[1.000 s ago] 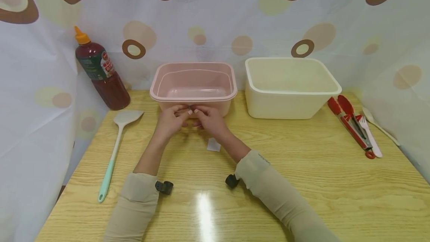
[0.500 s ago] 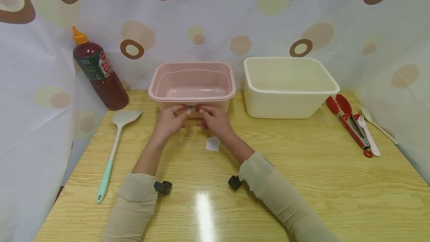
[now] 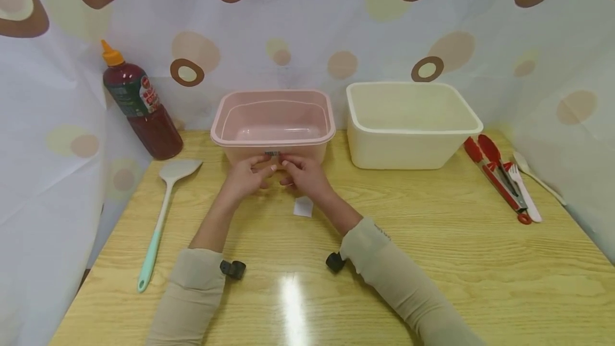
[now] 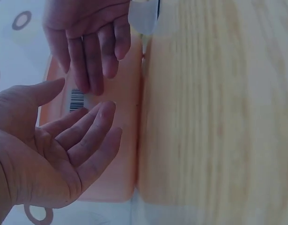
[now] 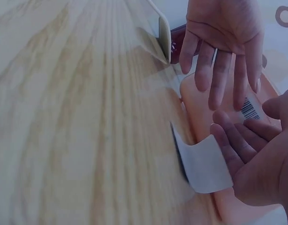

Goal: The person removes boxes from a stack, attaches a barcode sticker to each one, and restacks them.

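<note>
A pink plastic tub (image 3: 273, 142) stands at the back of the table with a small barcode sticker (image 3: 273, 154) on its front wall. My left hand (image 3: 243, 178) is at the sticker's left end, fingers extended and slightly bent, holding nothing. From the other side, my right hand (image 3: 306, 176) has its straight fingertips against the tub wall at the sticker's right end. In the left wrist view the barcode (image 4: 77, 100) lies flat between both hands' fingers. A small curled piece of white backing paper (image 5: 207, 161) lies on the table below the right hand.
A cream tub (image 3: 408, 151) stands to the right of the pink one. Red-handled tongs (image 3: 499, 183), a pale fork (image 3: 523, 191) and a spoon (image 3: 538, 178) lie at far right. At left are a spatula (image 3: 160, 223) and a red sauce bottle (image 3: 144, 105).
The fingers have drawn slightly apart and down along the tub wall, so more of the barcode sticker shows between them. The view has shifted a little; tubs and utensils stay put.
</note>
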### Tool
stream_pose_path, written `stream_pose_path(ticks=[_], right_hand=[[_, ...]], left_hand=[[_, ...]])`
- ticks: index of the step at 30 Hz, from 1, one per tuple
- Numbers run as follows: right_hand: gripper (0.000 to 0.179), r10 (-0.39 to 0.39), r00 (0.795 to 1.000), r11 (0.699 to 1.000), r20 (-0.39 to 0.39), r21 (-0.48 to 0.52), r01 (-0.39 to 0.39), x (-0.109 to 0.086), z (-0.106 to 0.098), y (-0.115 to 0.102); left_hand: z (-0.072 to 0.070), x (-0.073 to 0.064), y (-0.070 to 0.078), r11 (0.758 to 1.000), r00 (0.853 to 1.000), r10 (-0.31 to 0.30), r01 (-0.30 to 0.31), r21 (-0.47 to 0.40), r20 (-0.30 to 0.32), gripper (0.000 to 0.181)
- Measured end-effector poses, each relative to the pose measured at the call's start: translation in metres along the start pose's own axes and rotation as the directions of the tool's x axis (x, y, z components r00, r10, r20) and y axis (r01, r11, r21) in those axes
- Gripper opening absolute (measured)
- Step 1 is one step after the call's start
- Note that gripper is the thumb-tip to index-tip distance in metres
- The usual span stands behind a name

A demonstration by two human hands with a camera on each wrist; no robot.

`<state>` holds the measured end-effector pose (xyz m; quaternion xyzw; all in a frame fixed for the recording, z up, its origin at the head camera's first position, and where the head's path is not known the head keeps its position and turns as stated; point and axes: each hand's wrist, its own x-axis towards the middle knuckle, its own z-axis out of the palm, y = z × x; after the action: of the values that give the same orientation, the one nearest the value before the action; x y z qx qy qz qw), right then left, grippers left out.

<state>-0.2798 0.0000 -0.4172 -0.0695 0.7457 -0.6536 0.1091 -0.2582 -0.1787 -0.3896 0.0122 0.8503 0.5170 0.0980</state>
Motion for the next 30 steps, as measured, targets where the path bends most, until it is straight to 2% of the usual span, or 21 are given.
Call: stream_pose_path(ticks=[3, 7, 9, 13, 15, 17, 19, 21, 24, 26, 28, 30], right_hand=[[0.040, 0.001, 1.000, 1.000, 0.024, -0.001, -0.001, -0.001, 0.000, -0.003], [0.042, -0.050, 0.998, 0.999, 0.030, -0.002, 0.050, 0.000, 0.000, -0.009], [0.042, -0.051, 0.998, 0.999, 0.033, -0.007, 0.051, 0.000, 0.000, -0.009], [0.042, 0.007, 0.999, 1.000, 0.052, -0.028, -0.005, 0.000, -0.002, -0.003], [0.045, 0.031, 0.997, 0.999, 0.071, -0.043, -0.028, -0.001, -0.004, -0.001], [0.048, 0.019, 0.995, 0.998, 0.096, -0.064, -0.013, -0.004, -0.009, -0.001], [0.049, -0.008, 0.993, 0.996, 0.115, -0.090, 0.018, -0.008, -0.017, -0.002], [0.048, -0.040, 0.991, 0.990, 0.130, -0.130, 0.057, -0.013, -0.026, -0.004], [0.042, -0.103, 0.985, 0.954, 0.142, -0.265, 0.138, -0.021, -0.039, -0.004], [0.038, -0.141, 0.977, 0.902, 0.163, -0.386, 0.194, -0.025, -0.047, -0.002], [0.035, -0.168, 0.969, 0.836, 0.180, -0.495, 0.236, -0.029, -0.054, 0.001], [0.033, -0.163, 0.967, 0.786, 0.195, -0.567, 0.247, -0.033, -0.058, 0.005]], left_hand=[[-0.001, -0.001, 0.001, 1.000, 0.999, 0.007, -0.006, -0.020, 0.040, 0.064], [-0.004, -0.002, 0.006, 0.996, 0.999, 0.046, -0.044, -0.072, 0.025, 0.063], [-0.005, -0.003, 0.006, 0.998, 0.999, 0.033, -0.032, -0.054, 0.024, 0.063], [-0.004, -0.003, 0.003, 1.000, 0.998, -0.016, 0.015, 0.012, 0.059, 0.064], [-0.003, -0.003, 0.002, 0.999, 0.997, -0.023, 0.020, 0.043, 0.076, 0.066], [-0.001, -0.003, 0.001, 0.999, 0.996, -0.020, 0.015, 0.049, 0.089, 0.069], [0.001, -0.003, 0.001, 0.998, 0.995, 0.008, -0.015, 0.066, 0.103, 0.074], [0.003, -0.003, 0.002, 0.995, 0.987, 0.060, -0.071, 0.071, 0.149, 0.080], [0.006, -0.005, 0.004, 0.981, 0.957, 0.145, -0.173, 0.091, 0.253, 0.087], [0.008, -0.008, 0.005, 0.968, 0.933, 0.168, -0.218, 0.128, 0.318, 0.090], [0.011, -0.011, 0.007, 0.953, 0.923, 0.157, -0.235, 0.193, 0.352, 0.090], [0.013, -0.013, 0.008, 0.935, 0.923, 0.136, -0.240, 0.261, 0.361, 0.088]])
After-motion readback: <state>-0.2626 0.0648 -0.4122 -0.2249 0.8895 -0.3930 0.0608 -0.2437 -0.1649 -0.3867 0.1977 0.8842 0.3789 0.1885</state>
